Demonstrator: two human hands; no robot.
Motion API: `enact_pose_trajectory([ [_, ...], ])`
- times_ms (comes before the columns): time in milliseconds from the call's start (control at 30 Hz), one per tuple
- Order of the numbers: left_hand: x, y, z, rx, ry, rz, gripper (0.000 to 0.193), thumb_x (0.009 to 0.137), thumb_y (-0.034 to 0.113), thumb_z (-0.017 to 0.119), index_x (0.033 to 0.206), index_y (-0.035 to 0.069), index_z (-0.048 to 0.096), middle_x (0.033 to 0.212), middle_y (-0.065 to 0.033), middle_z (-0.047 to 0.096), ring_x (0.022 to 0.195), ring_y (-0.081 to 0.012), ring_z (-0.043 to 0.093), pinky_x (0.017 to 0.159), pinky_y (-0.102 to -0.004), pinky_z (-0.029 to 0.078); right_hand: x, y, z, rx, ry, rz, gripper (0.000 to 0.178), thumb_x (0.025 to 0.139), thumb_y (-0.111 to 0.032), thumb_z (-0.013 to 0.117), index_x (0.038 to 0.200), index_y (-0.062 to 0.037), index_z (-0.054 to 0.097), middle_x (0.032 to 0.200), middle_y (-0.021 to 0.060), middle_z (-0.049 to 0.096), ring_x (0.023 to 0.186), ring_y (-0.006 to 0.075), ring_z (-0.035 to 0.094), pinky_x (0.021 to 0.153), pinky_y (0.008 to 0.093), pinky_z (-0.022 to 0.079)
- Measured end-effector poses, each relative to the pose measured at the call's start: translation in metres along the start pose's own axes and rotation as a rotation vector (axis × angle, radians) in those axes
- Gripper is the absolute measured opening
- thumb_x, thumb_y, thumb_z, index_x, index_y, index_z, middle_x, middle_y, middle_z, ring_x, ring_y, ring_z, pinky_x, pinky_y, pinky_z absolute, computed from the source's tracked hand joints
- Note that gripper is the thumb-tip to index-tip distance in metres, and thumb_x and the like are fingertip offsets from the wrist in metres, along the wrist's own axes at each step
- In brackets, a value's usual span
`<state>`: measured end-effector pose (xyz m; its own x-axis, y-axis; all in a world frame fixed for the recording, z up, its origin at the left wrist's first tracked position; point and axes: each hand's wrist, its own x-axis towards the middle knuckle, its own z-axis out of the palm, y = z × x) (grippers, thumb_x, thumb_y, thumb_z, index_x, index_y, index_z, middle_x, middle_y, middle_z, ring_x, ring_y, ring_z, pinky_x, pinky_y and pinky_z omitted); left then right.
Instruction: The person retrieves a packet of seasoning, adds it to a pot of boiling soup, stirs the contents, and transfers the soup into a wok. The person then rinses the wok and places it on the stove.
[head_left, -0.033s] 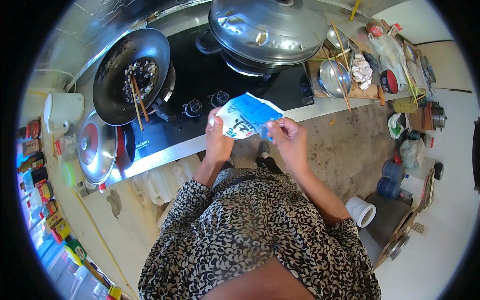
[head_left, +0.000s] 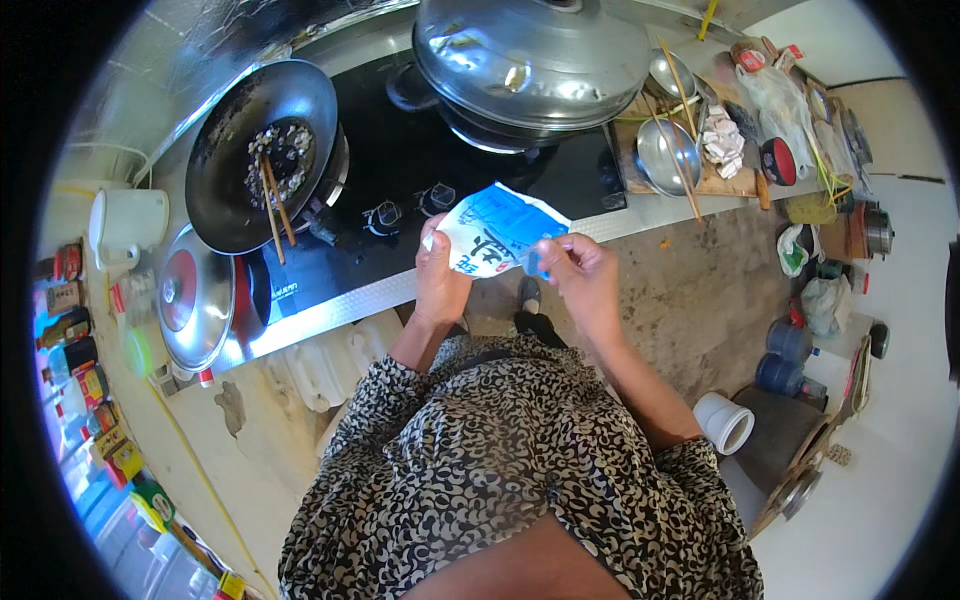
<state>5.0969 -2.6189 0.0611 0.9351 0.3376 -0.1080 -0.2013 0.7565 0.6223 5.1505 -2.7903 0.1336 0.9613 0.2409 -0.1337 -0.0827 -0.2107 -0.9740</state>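
A blue and white plastic packet [head_left: 505,225] is held up between my hands, in front of the stove's front edge. My left hand [head_left: 440,275] is closed on its left side, with the thumb lying over the front. At the right lower corner my right hand [head_left: 583,270] pinches a small blue part of the packet; whether that bit is torn loose I cannot tell. To the left, a black wok [head_left: 215,150] sits tilted on the burner with small chopped pieces [head_left: 292,160] in it. A pair of wooden chopsticks [head_left: 272,205] rests in the wok.
A big lidded steel pot [head_left: 530,65] stands on the black hob [head_left: 400,150]. A round metal lid [head_left: 185,300] leans at the hob's left end. Right of it are a steel bowl [head_left: 665,160], a cutting board [head_left: 735,185] and a red-lined bowl [head_left: 778,160]. Blue water jugs [head_left: 780,370] stand farther right.
The packet and my right hand have shifted very slightly to the right. My grip on the packet looks the same.
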Motion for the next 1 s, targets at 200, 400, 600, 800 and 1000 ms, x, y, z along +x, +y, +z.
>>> enact_pose_trajectory([
  [200, 0.023, -0.034, 0.03, -0.039, -0.028, -0.082, 0.045, 0.094, 0.038, 0.064, 0.123, 0.007, 0.048, 0.119, -0.0076, 0.059, 0.112, -0.0209, 0.057, 0.098, -0.0411, 0.046, 0.028, 0.017, -0.051, -0.062, -0.033, -0.025, 0.017, 0.091, -0.015, 0.068, 0.094, 0.0012, 0.068, 0.076, 0.0075, 0.067, 0.063, 0.0091, 0.058, 0.056, 0.0255, 0.048],
  [400, 0.046, -0.07, 0.035, 0.273, -0.124, -0.169, 0.027, 0.095, 0.016, 0.064, 0.118, 0.004, 0.057, 0.109, -0.0046, 0.065, 0.101, -0.0143, 0.061, 0.093, -0.0323, 0.048, 0.061, 0.047, -0.089, 0.074, 0.062, -0.023, 0.017, 0.092, -0.014, 0.065, 0.087, 0.0023, 0.067, 0.072, 0.0087, 0.067, 0.06, 0.0126, 0.062, 0.052, 0.0258, 0.051],
  [600, 0.063, -0.094, 0.025, 0.937, -0.006, -0.079, 0.011, 0.095, 0.01, 0.062, 0.093, 0.0, 0.066, 0.084, 0.0036, 0.059, 0.079, -0.0048, 0.05, 0.074, -0.0207, 0.042, 0.094, 0.106, -0.098, -0.105, 0.092, -0.047, 0.019, 0.087, -0.016, 0.068, 0.083, 0.0024, 0.068, 0.07, 0.0148, 0.068, 0.062, 0.0242, 0.066, 0.059, 0.036, 0.05],
  [800, 0.035, -0.096, 0.004, 0.976, 0.166, -0.077, 0.013, 0.094, 0.009, 0.063, 0.086, 0.0, 0.066, 0.08, -0.001, 0.062, 0.076, -0.0069, 0.057, 0.072, -0.0212, 0.047, 0.079, 0.093, -0.107, -0.172, 0.044, 0.032, 0.025, 0.084, -0.023, 0.07, 0.079, 0.0013, 0.069, 0.071, 0.0181, 0.068, 0.066, 0.0323, 0.067, 0.063, 0.0395, 0.05],
  [1000, -0.003, -0.088, 0.031, 1.007, 0.225, -0.131, 0.019, 0.091, 0.003, 0.064, 0.111, 0.002, 0.065, 0.09, -0.0017, 0.065, 0.082, -0.0085, 0.057, 0.075, -0.023, 0.047, 0.044, 0.102, -0.116, -0.121, 0.065, 0.073, 0.025, 0.085, -0.024, 0.069, 0.078, 0.0008, 0.068, 0.071, 0.0173, 0.069, 0.065, 0.031, 0.067, 0.062, 0.039, 0.051],
])
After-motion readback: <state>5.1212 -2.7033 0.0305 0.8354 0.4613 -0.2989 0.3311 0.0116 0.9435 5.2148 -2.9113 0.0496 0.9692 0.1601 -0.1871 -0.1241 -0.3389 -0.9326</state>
